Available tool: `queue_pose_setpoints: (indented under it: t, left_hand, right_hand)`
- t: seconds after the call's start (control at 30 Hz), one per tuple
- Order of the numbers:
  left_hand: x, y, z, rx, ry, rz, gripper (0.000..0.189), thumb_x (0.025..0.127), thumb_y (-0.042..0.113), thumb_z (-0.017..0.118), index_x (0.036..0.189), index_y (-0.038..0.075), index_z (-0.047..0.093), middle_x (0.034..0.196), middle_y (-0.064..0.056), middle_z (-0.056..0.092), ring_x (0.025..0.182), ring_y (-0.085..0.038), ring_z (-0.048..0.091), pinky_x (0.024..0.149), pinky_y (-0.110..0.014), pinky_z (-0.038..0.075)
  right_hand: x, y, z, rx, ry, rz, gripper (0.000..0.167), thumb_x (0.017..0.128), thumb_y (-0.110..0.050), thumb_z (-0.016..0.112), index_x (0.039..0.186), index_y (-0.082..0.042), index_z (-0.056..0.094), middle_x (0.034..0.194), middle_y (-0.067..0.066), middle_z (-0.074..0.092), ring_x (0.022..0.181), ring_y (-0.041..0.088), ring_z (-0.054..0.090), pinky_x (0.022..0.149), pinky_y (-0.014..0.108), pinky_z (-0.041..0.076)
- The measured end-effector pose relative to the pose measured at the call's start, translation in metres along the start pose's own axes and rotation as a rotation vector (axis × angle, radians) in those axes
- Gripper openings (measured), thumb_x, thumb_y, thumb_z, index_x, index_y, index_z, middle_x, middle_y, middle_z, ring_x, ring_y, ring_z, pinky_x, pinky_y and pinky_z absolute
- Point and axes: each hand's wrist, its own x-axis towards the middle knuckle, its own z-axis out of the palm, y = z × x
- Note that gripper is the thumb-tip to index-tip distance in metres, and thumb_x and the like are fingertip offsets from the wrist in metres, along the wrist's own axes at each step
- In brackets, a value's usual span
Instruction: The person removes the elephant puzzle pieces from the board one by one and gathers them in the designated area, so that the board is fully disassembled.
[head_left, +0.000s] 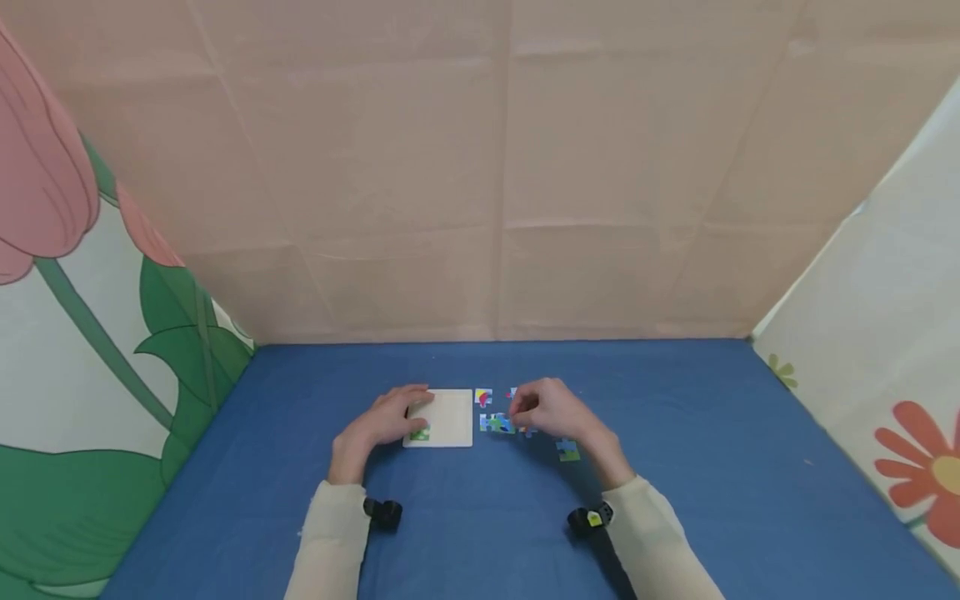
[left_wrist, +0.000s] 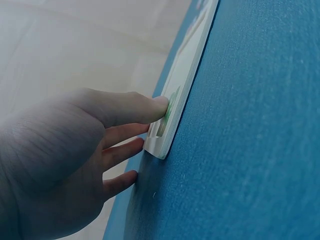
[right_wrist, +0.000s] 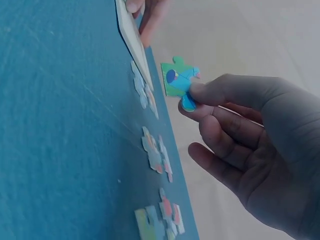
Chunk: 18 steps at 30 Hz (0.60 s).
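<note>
A pale square puzzle board (head_left: 450,417) lies on the blue table. A green jigsaw piece (head_left: 421,434) sits in its near left corner. My left hand (head_left: 386,419) rests at the board's left side. Its thumb (left_wrist: 160,102) presses on the corner piece, while the other fingers reach along the board's edge, fairly straight. To the right of the board, my right hand (head_left: 553,410) pinches a green and blue jigsaw piece (right_wrist: 176,82) between thumb and forefinger. In the right wrist view that piece is raised off the table, its printed face showing.
Several loose jigsaw pieces lie right of the board, among them a yellow and red one (head_left: 483,397) and a blue and green one (head_left: 567,451) nearer me. Some are partly hidden by my right hand. A beige cloth wall (head_left: 495,208) rises behind the blue table (head_left: 480,533).
</note>
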Motion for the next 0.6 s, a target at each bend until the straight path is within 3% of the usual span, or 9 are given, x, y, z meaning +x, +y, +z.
queue_pose_setpoints:
  t: [0.3,0.6]
  left_hand:
    - [0.002,-0.002,0.000,0.015,0.000,0.004,0.052,0.096,0.030,0.067,0.145,0.020,0.053,0.158,-0.002,0.039,0.148,-0.033,0.029,0.118,-0.062,0.023]
    - [0.003,-0.003,0.001,0.008,-0.005,0.013,0.051,0.096,0.030,0.066,0.145,0.020,0.053,0.158,-0.002,0.039,0.149,-0.033,0.029,0.119,-0.061,0.021]
  right_hand:
    - [-0.004,0.007,-0.010,0.019,-0.139,-0.013,0.007,0.088,-0.014,0.075,0.085,-0.020,0.071,0.082,-0.008,0.070,0.074,0.013,0.064,0.067,0.029,0.054]
    - [-0.008,0.011,-0.018,0.029,-0.197,0.029,0.006,0.088,-0.014,0.075,0.087,-0.019,0.072,0.085,-0.006,0.070,0.076,0.014,0.062,0.069,0.032,0.053]
